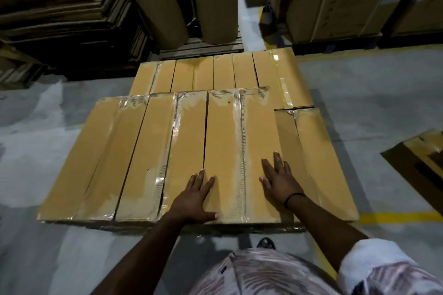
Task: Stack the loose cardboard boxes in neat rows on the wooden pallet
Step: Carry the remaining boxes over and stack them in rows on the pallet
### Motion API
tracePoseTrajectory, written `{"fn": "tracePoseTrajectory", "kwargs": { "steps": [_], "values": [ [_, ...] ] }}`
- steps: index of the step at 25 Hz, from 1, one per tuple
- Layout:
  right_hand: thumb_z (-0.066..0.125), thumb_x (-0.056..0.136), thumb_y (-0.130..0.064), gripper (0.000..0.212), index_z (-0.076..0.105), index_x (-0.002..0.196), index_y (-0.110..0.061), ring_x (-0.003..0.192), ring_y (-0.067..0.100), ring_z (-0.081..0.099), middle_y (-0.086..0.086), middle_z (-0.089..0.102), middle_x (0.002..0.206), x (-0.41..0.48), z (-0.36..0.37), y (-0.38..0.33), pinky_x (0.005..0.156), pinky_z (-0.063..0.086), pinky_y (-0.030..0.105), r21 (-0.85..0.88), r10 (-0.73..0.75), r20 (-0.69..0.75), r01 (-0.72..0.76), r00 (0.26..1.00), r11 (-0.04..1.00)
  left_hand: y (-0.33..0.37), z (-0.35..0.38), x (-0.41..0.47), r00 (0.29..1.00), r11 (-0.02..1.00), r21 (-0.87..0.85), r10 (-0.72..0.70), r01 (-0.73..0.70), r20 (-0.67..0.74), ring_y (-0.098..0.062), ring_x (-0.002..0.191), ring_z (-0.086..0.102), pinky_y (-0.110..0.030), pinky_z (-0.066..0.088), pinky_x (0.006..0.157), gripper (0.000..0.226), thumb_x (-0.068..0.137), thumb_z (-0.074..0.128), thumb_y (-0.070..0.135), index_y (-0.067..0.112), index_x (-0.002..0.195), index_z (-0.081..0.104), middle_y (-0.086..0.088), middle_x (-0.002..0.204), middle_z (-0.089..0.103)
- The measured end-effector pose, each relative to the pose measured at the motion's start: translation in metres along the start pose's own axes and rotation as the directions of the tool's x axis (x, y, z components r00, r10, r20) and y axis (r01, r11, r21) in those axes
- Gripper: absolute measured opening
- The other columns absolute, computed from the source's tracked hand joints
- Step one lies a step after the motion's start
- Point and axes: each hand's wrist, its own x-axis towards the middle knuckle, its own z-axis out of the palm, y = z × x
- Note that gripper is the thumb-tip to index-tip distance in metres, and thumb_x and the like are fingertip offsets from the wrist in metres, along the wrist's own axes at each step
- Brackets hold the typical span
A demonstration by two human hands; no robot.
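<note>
Left hand, right hand press taped box; print unreadable.

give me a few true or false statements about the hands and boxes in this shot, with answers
1. The left hand and right hand both lie flat on the top boxes. True.
2. The right hand has a box in its grip and is lifting it. False: its fingers are straight and rest on top.
3. The black band is on the left wrist. False: it is on the right wrist.
4. A loose box lies on the floor to the right of the stack. True.
</note>
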Motion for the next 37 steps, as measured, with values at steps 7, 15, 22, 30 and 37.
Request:
{"fn": "tracePoseTrajectory", "kwargs": {
  "steps": [7, 15, 22, 30, 37],
  "values": [
    [0.048, 0.101, -0.053, 0.078, 0.004, 0.162, -0.033, 0.149, 0.034, 0.029, 0.010, -0.019, 0.167, -0.063, 0.026, -0.004, 0.110, 0.041, 0.039, 0.042, 0.119, -0.013, -0.118, 0.993, 0.992, -0.017, 0.024, -0.029, 0.993, 0.990, 0.074, 0.120, -0.119, -0.010, -0.025, 0.155, -0.018, -0.045, 0.021, 0.124, 0.122, 0.081, 0.077, 0.054, 0.035, 0.159, -0.015, 0.002, 0.165, -0.028],
    [0.072, 0.087, -0.055, 0.102, 0.006, 0.162, -0.035, 0.149, 0.035, 0.028, 0.013, -0.003, 0.168, -0.105, 0.038, -0.005, 0.118, 0.035, 0.039, 0.132, 0.191, 0.076, -0.200, 0.979, 0.971, -0.025, 0.026, -0.028, 0.985, 0.983, 0.070, 0.172, -0.170, -0.032, -0.029, 0.156, -0.012, -0.044, 0.014, 0.126, 0.113, 0.087, 0.075, 0.046, 0.031, 0.161, -0.010, -0.003, 0.168, -0.022],
    [0.075, 0.090, -0.037, 0.084, 0.028, 0.158, -0.028, 0.146, 0.035, 0.031, 0.021, 0.025, 0.160, -0.104, 0.039, -0.010, 0.114, 0.033, 0.036, 0.152, 0.213, -0.027, -0.207, 0.977, 0.967, -0.026, 0.025, -0.027, 0.984, 0.981, 0.091, 0.174, -0.169, -0.048, -0.029, 0.156, -0.007, -0.043, 0.019, 0.125, 0.113, 0.086, 0.074, 0.048, 0.029, 0.162, -0.007, -0.002, 0.169, -0.017],
    [0.075, 0.089, -0.037, 0.075, 0.036, 0.153, -0.030, 0.135, 0.036, 0.044, 0.018, 0.037, 0.150, -0.096, 0.036, -0.005, 0.108, 0.041, 0.036, 0.151, 0.198, -0.054, -0.188, 0.979, 0.971, -0.020, 0.023, -0.024, 0.986, 0.983, 0.115, 0.150, -0.141, -0.074, -0.028, 0.157, -0.003, -0.043, 0.023, 0.124, 0.109, 0.088, 0.072, 0.048, 0.026, 0.162, -0.006, -0.001, 0.170, -0.014],
    [0.076, 0.088, -0.038, 0.075, 0.036, 0.152, -0.032, 0.132, 0.036, 0.045, 0.015, 0.039, 0.146, -0.092, 0.033, -0.003, 0.105, 0.043, 0.038, 0.155, 0.188, -0.040, -0.180, 0.981, 0.971, -0.016, 0.022, -0.022, 0.986, 0.982, 0.136, 0.142, -0.130, -0.086, -0.029, 0.157, 0.001, -0.044, 0.025, 0.123, 0.108, 0.089, 0.071, 0.047, 0.024, 0.163, -0.004, -0.001, 0.170, -0.012]
  ]
}}
